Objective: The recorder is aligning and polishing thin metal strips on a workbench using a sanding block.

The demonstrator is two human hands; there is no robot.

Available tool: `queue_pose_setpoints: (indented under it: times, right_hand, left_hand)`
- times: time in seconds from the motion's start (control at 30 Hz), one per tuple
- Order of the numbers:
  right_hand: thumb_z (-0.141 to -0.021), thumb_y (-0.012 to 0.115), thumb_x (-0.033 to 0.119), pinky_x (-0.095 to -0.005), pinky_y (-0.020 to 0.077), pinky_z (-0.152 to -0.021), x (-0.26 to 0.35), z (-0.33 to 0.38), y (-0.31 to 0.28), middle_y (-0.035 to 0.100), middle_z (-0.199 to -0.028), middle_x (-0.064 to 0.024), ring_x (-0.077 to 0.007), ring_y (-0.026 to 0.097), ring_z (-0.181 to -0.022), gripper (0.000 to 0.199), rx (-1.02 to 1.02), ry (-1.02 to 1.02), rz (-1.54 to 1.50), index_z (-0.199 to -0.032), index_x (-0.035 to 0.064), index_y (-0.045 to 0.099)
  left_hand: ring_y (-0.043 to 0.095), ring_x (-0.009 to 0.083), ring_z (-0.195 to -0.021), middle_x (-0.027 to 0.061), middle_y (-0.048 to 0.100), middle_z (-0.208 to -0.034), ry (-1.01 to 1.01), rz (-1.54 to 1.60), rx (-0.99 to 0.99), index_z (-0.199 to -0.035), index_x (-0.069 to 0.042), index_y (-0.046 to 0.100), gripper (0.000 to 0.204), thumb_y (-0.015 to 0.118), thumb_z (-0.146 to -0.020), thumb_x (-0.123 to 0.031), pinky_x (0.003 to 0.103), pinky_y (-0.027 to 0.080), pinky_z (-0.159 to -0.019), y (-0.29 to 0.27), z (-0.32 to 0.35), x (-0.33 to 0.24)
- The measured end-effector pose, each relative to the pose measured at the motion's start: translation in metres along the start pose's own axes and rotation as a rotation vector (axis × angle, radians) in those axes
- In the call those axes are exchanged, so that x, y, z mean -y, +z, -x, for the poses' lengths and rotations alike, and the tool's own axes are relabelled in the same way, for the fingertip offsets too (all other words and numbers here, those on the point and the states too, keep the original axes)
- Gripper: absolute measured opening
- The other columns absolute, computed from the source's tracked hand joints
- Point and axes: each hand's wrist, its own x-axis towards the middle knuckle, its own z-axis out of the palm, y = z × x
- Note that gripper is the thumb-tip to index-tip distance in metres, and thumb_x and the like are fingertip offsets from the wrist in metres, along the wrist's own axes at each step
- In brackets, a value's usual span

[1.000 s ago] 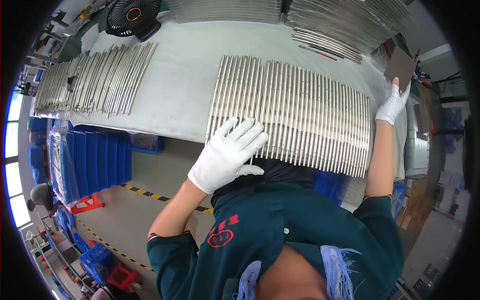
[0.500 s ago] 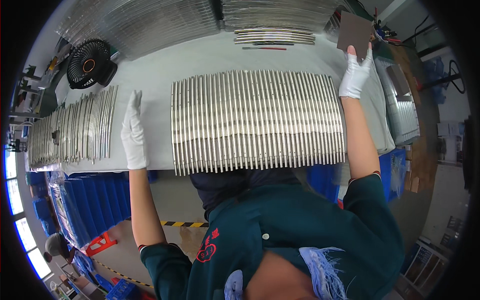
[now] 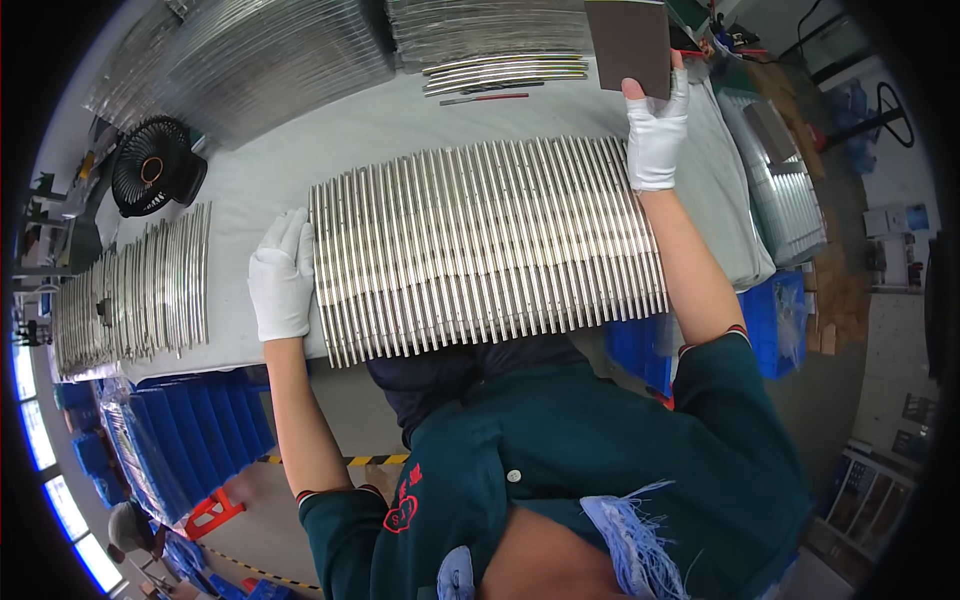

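A wide row of shiny metal rods (image 3: 480,245) lies side by side on the grey table (image 3: 260,170) in front of me. My left hand (image 3: 282,275), in a white glove, rests flat against the row's left end, fingers together and straight. My right hand (image 3: 655,130), also gloved, is at the row's far right corner and grips a dark brown rectangular block (image 3: 628,42) held upright above the rods.
A second batch of rods (image 3: 135,290) lies at the left of the table. A small black fan (image 3: 152,168) stands behind it. More rod stacks (image 3: 280,55) fill the far side, with a few loose rods (image 3: 500,75). Blue crates (image 3: 190,430) sit below the table edge.
The view has shifted so the rod row sits more central. My left hand has moved in to press against the row's left end. My right hand still holds the brown block.
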Motion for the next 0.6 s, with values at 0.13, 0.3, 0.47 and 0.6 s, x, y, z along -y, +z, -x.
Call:
queue_pose_setpoints:
  times: [0.13,0.3,0.47,0.6]
  right_hand:
    - [-0.089,0.076,0.012,-0.0312,0.0412,-0.106,0.003,-0.012,-0.008,0.051,-0.141,-0.0103,-0.0182,0.053,-0.122,0.074,-0.119,0.026,0.0,-0.151,0.0064,0.036]
    - [-0.092,0.072,0.013,-0.0322,0.0424,-0.107,-0.017,-0.025,-0.025,0.05,-0.14,-0.0094,-0.0183,0.051,-0.125,0.069,-0.217,0.042,0.09,-0.149,0.001,0.035]
    - [-0.092,0.073,0.015,-0.0333,0.0466,-0.103,-0.025,-0.025,-0.027,0.051,-0.137,-0.011,-0.0214,0.054,-0.121,0.072,-0.313,0.148,-0.063,-0.15,-0.0002,0.032]
    - [-0.092,0.073,0.018,-0.0319,0.0444,-0.103,-0.016,-0.024,-0.027,0.053,-0.136,-0.0125,-0.0205,0.055,-0.119,0.073,-0.288,0.127,0.086,-0.15,-0.0019,0.033]
  left_hand:
    - [0.065,0.0377,-0.107,0.0203,0.067,-0.116,0.084,-0.051,0.027,-0.117,0.0,0.067,0.027,0.056,-0.099,-0.016,0.043,0.052,-0.092,0.007,0.0,-0.005]
    - [0.064,0.0379,-0.11,0.0224,0.065,-0.12,0.05,-0.078,-0.032,-0.12,0.0,0.066,0.028,0.054,-0.1,-0.016,0.041,0.052,-0.093,0.01,0.002,-0.006]
    - [0.063,0.0288,-0.119,0.021,0.066,-0.124,-0.231,0.41,-0.173,-0.129,0.003,0.06,0.037,0.045,-0.107,-0.023,0.037,0.05,-0.1,0.014,0.013,0.012]
    - [0.061,0.0282,-0.121,0.022,0.065,-0.124,-0.476,0.83,-0.384,-0.134,0.006,0.054,0.045,0.039,-0.109,-0.028,0.038,0.049,-0.103,0.0,0.013,0.014]
